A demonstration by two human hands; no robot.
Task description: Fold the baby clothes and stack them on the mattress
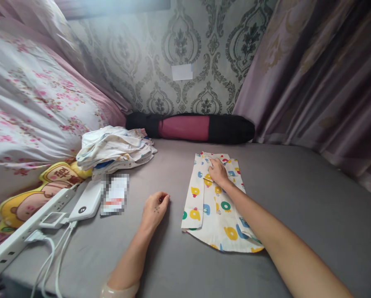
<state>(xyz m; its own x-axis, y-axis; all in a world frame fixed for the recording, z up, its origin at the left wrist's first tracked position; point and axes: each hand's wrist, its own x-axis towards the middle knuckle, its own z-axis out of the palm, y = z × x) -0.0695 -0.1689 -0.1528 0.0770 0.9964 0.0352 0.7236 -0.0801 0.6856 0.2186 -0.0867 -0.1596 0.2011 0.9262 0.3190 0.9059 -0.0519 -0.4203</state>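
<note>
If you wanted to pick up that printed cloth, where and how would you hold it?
Probably pinch its curved near edge, coming from the near side. The printed cloth lies flat, and that edge sticks out past the folded left strip. The left hand, just beside it, seems well placed; the right hand is over the far end.

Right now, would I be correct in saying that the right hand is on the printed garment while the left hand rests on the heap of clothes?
Not quite: the head view shows the left hand over the grey sheet, apart from the heap of clothes. The right hand is indeed on the printed garment.
</note>
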